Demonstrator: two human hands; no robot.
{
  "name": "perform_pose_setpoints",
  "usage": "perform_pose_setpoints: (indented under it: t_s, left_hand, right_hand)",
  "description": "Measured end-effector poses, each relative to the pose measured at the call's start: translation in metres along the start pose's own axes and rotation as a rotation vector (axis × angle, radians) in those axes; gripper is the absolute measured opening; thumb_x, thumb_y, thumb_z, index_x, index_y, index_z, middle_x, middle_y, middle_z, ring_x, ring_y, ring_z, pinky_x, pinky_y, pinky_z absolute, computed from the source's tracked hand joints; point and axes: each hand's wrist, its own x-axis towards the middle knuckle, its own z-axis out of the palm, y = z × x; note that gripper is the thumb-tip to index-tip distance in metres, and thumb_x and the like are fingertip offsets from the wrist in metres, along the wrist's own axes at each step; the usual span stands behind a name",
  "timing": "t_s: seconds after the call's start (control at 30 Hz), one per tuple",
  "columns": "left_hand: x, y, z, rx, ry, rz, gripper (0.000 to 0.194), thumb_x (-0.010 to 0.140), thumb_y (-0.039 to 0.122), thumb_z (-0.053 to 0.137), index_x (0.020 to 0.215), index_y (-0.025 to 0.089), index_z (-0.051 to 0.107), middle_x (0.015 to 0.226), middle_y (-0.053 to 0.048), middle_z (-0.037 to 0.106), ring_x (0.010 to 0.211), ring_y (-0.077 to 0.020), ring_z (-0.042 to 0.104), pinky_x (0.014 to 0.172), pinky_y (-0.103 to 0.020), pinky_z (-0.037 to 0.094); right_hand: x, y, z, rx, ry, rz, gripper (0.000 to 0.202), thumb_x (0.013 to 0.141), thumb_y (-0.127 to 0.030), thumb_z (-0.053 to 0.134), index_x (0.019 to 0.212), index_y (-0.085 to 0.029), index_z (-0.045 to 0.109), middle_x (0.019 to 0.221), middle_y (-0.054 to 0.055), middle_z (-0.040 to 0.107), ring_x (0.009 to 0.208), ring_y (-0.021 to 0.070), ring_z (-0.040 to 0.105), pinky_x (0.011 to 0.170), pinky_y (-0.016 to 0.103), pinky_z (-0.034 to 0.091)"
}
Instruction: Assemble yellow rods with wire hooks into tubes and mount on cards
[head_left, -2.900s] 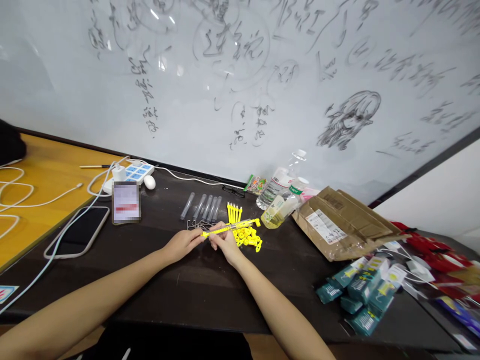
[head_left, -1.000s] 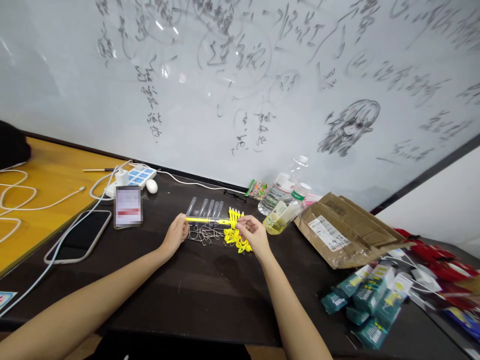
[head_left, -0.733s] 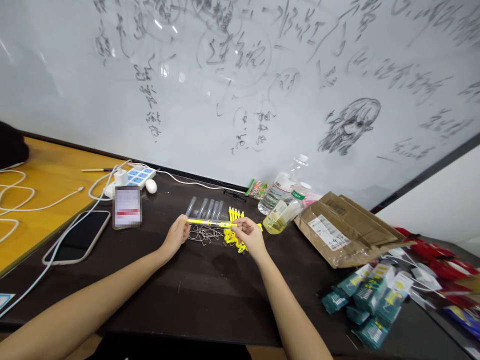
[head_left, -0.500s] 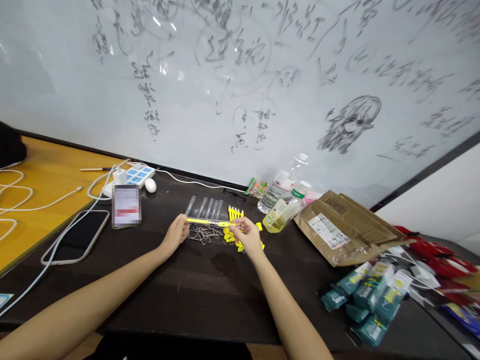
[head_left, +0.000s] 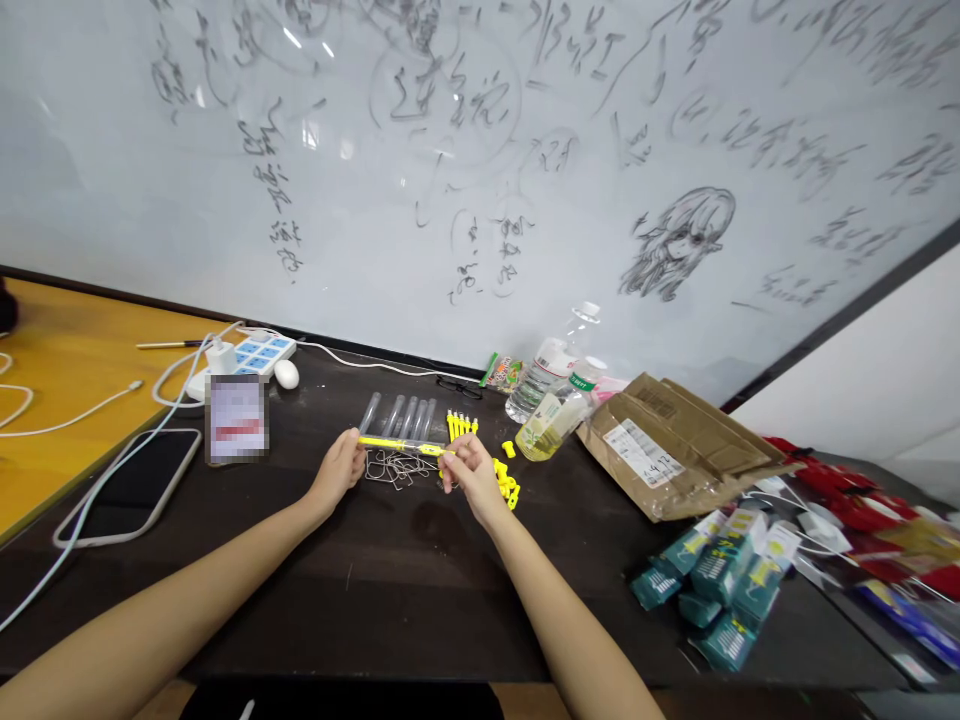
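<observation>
My left hand [head_left: 343, 466] pinches the left end of a slim yellow rod [head_left: 386, 441] with a clear section along its middle. The fingers of my right hand [head_left: 470, 470] close on its right end, so the rod spans level between both hands above the dark table. Just beyond it lie several clear tubes [head_left: 411, 414] in a row, with yellow sticks with metal tips [head_left: 462, 424] to their right. Beneath the rod is a pile of bent metal hooks [head_left: 397, 470]. Small yellow plastic pieces [head_left: 508, 487] lie by my right hand, partly covered by it.
Two plastic bottles [head_left: 551, 428] and a torn brown cardboard package [head_left: 675, 440] stand at the right, with green boxes [head_left: 720, 575] nearer me. On the left are a phone [head_left: 131, 490], a power strip [head_left: 251, 362], a white egg-shaped object [head_left: 286, 374] and cables. A whiteboard [head_left: 360, 300] rises behind.
The camera view has turned slightly right, so everything sits a little further left. My right-hand fingers have shifted slightly on the rod's end; both hands still hold it.
</observation>
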Motion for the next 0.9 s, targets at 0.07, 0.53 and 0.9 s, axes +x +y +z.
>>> perform_pose_setpoints:
  t_s: [0.07,0.53,0.9]
  left_hand:
    - [0.0,0.0,0.001,0.01,0.001,-0.006,0.039,0.083,0.055,0.04,0.066,0.021,0.03,0.044,0.012,0.023,0.032,-0.003,0.017,0.033,-0.013,0.01]
    - [-0.001,0.0,0.0,0.036,0.021,0.014,0.037,0.084,0.054,0.039,0.067,0.021,0.031,0.044,0.012,0.024,0.031,-0.0033,0.019,0.033,-0.013,0.012]
    - [-0.002,0.004,0.002,0.044,0.009,0.01,0.037,0.083,0.053,0.039,0.065,0.021,0.028,0.044,0.012,0.024,0.032,-0.003,0.018,0.033,-0.013,0.011]
  right_hand:
    - [-0.001,0.0,0.0,-0.001,-0.006,0.004,0.021,0.076,-0.034,0.064,0.081,-0.021,0.048,0.068,-0.004,0.059,0.046,0.0078,0.052,0.043,0.021,0.045]
    - [-0.003,-0.002,0.004,-0.241,0.064,-0.08,0.022,0.08,-0.041,0.057,0.09,-0.022,0.052,0.067,-0.003,0.057,0.05,0.0098,0.049,0.048,0.023,0.042]
    - [0.013,-0.009,-0.099,-1.591,0.43,0.047,0.022,0.083,-0.021,0.046,0.098,-0.017,0.062,0.099,0.012,0.059,0.091,0.0232,0.057,0.074,0.031,0.041]
